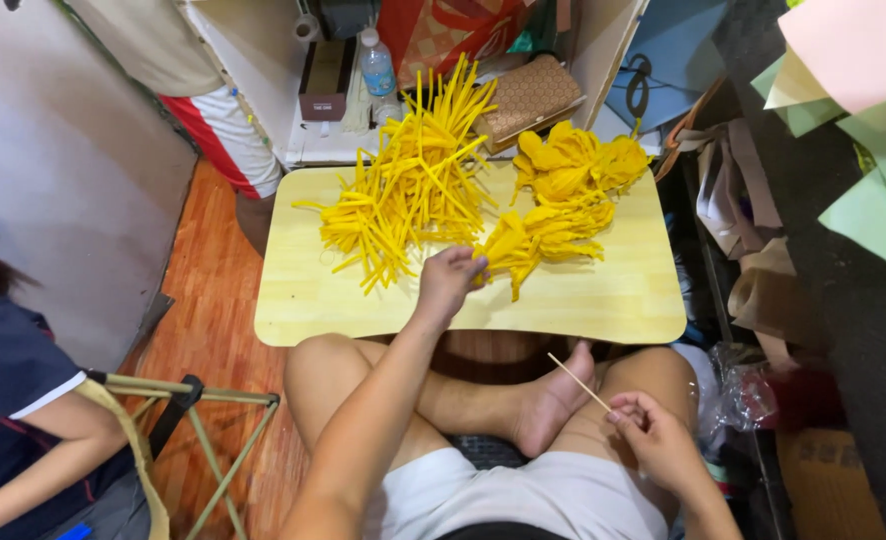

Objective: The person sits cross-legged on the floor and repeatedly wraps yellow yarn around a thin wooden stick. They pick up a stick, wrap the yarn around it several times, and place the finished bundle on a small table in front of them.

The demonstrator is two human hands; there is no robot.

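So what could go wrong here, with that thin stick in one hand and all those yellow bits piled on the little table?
The thin stick in the right hand points toward the bare foot, so it might poke it. The left hand reaches into the yellow strips, some near the table back edge; a nudge could push them off. The plastic bottle behind might tip if bumped.

The seated co-worker (23,400) at the left edge is cut off.

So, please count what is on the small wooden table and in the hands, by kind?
Pile of yellow strips: 1
Heap of yellow crumpled pieces: 1
Thin wooden stick, in right hand: 1
Left hand touches a yellow piece.
Total: 3
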